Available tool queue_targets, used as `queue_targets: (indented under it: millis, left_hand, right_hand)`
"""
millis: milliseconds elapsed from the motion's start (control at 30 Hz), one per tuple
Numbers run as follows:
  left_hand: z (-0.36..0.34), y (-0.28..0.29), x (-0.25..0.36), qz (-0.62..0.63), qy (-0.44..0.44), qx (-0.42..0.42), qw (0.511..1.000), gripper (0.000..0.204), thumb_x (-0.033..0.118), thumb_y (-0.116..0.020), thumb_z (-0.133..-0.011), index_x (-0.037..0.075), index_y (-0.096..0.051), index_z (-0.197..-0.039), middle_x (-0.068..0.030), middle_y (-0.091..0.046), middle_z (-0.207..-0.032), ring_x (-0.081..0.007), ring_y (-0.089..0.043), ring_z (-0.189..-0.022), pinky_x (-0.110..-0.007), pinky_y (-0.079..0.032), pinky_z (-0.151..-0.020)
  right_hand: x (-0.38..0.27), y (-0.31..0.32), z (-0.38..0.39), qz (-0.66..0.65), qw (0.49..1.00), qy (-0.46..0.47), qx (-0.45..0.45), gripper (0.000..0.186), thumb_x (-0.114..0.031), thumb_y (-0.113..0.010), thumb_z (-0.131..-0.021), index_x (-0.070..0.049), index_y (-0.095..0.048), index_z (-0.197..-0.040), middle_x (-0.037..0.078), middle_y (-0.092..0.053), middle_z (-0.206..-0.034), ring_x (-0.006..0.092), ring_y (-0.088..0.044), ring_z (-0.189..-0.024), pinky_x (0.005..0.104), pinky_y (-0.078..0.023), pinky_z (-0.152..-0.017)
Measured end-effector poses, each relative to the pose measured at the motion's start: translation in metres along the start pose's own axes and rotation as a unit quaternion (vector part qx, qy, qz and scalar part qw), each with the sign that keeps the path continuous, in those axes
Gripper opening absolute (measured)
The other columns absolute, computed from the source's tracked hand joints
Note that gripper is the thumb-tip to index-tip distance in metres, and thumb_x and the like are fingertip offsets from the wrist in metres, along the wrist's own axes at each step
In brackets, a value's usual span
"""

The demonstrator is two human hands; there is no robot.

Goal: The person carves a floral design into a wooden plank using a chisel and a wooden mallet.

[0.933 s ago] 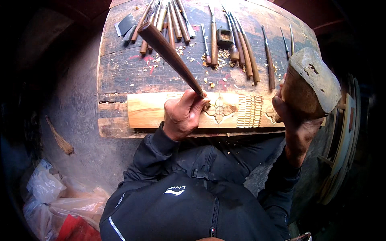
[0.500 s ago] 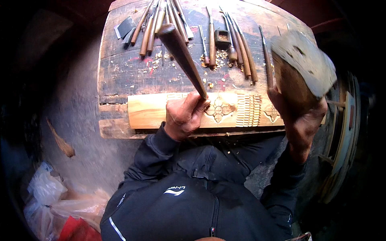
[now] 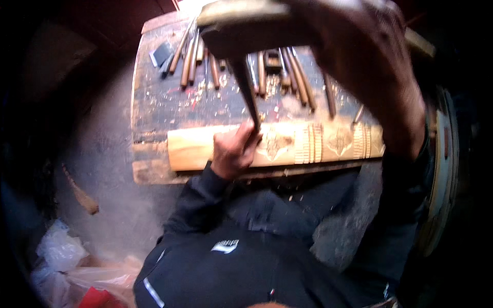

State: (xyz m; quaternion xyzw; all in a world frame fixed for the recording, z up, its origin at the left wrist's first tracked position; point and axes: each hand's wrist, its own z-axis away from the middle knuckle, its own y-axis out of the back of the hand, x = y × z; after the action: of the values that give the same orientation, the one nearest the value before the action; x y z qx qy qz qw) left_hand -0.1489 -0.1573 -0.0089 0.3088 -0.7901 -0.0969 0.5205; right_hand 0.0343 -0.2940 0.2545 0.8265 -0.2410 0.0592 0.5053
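My left hand (image 3: 233, 151) is closed round the lower part of a carving chisel (image 3: 245, 87), held steeply with its lower end at the wooden board (image 3: 192, 149). Flower shapes and bands of short ridges are carved in the board; its left end is plain. Blurred and close to the camera, my right hand (image 3: 367, 61) grips a blocky wooden mallet (image 3: 257, 38). The mallet covers the chisel's top end, and I cannot tell whether they touch. The chisel's cutting tip is hidden by my left hand.
Several chisels (image 3: 186, 66) with wooden handles lie along the back of the worn bench (image 3: 154, 108), among wood chips. A small dark square box (image 3: 273, 60) stands between them. On the floor at left are a brush-like thing (image 3: 82, 197) and plastic bags (image 3: 61, 251).
My right hand has swung the mallet up and leftward from the right side to over the chisel's top. My left hand keeps its grip on the chisel. The view has shifted slightly.
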Motion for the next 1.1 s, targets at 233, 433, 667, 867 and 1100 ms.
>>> queue_targets:
  millis: [233,433,667,867,1100]
  left_hand:
    - [-0.009,0.0,-0.008,0.008,-0.038,0.028,0.999,0.024,0.002,-0.088,-0.091,0.004,-0.073,-0.111,-0.0177,-0.075,-0.088,-0.0377,-0.075,-0.072,-0.043,-0.056,-0.062]
    - [-0.006,0.003,-0.015,-0.023,-0.062,0.04,0.997,0.023,0.005,-0.084,-0.096,0.005,-0.073,-0.116,-0.0162,-0.072,-0.082,-0.0357,-0.074,-0.07,-0.045,-0.054,-0.06]
    - [-0.011,0.004,-0.009,-0.01,-0.062,0.041,0.997,0.022,0.003,-0.084,-0.094,0.003,-0.073,-0.113,-0.0169,-0.074,-0.087,-0.037,-0.075,-0.073,-0.045,-0.054,-0.06]
    - [-0.005,0.001,-0.01,-0.014,-0.046,0.036,0.998,0.021,0.005,-0.086,-0.093,0.004,-0.073,-0.11,-0.0166,-0.074,-0.085,-0.0384,-0.073,-0.071,-0.044,-0.055,-0.062]
    - [-0.009,0.002,-0.002,-0.008,-0.044,0.044,0.998,0.022,0.002,-0.086,-0.093,0.004,-0.072,-0.111,-0.0136,-0.072,-0.078,-0.0292,-0.074,-0.064,-0.041,-0.054,-0.059]
  right_hand:
    - [0.043,-0.007,0.019,-0.279,0.945,-0.138,0.098,0.038,-0.023,-0.082,-0.103,-0.008,-0.072,-0.137,0.013,-0.078,-0.125,0.0243,-0.081,-0.105,0.0383,-0.068,-0.087]
    - [0.012,-0.021,-0.005,0.011,0.996,0.025,0.081,0.038,-0.009,-0.08,-0.1,-0.013,-0.071,-0.136,0.007,-0.079,-0.102,0.0223,-0.079,-0.083,0.0334,-0.066,-0.071]
    - [-0.012,-0.017,0.001,-0.045,0.998,-0.017,0.029,0.037,-0.007,-0.079,-0.099,-0.015,-0.072,-0.134,0.007,-0.08,-0.101,0.0258,-0.079,-0.084,0.0394,-0.066,-0.078]
    - [0.011,-0.012,0.01,-0.208,0.969,-0.062,0.12,0.031,-0.006,-0.082,-0.098,-0.01,-0.077,-0.128,0.012,-0.082,-0.109,0.0234,-0.083,-0.097,0.0347,-0.067,-0.084]
    - [0.013,-0.011,0.033,-0.241,0.951,-0.169,0.092,0.031,-0.014,-0.087,-0.095,-0.008,-0.076,-0.124,0.01,-0.08,-0.103,0.026,-0.08,-0.091,0.0379,-0.065,-0.081]
